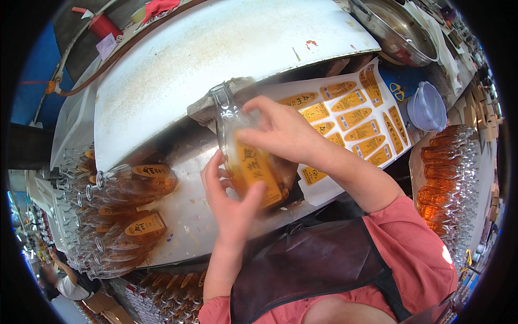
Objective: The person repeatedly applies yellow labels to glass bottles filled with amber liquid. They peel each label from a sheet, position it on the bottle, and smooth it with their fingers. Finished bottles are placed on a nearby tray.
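A clear glass bottle with amber liquid lies tilted before me, its neck against a cloth-wrapped rest. My left hand grips its lower part, fingers along the left side and thumb over the front. On the bottle's front is a yellow label with dark writing, slightly blurred. My right hand is at the bottle's shoulder, its thumb on the label's upper end and the index finger bent by the glass. To the right, under my right forearm, spreads a white backing sheet with several yellow labels.
Labelled bottles lie stacked on the table's left; more amber bottles stand at right. A raised white board spans the far side. Beyond the sheet are yellow-handled scissors, a pale bucket and a metal pan. A person is at lower left.
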The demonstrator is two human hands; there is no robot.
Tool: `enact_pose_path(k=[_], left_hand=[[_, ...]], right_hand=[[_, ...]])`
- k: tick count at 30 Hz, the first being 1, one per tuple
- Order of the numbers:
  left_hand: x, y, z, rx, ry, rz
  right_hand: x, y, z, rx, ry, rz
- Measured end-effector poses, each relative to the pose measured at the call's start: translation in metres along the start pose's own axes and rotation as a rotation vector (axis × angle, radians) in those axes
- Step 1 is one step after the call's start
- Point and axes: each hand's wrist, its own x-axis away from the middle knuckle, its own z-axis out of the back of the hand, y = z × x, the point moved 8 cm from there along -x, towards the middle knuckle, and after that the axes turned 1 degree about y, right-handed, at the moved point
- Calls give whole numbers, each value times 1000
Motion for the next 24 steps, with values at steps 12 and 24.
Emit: enact_pose_path(k=[12, 24], left_hand=[[11, -7, 8, 52, -13, -61], [26, -4, 16, 41, -72, -135]], right_hand=[[32, 11, -2, -141, -193, -21], [87, 41, -14, -193, -267, -34]])
